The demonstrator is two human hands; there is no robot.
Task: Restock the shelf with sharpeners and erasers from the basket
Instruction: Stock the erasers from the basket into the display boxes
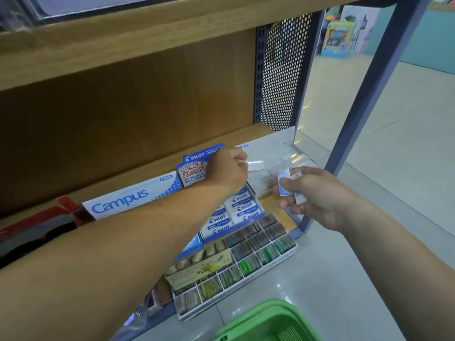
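On the shelf (236,135) the Campus box (133,196) is sitting left of the Pilot box (234,210); the divided tray (246,264) is lying before them, the basket (268,323) standing nearest on the floor (320,279)

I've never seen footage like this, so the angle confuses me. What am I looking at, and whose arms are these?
No machine: one camera worn on a person's head looks down at their own arms. The left hand pinches a white eraser over an open white box on the wooden shelf. The right hand holds a few wrapped erasers. Next to them stand a PILOT eraser box and a Campus box. Nearer lies a divided tray of colourful items, and the green basket shows at the bottom edge.
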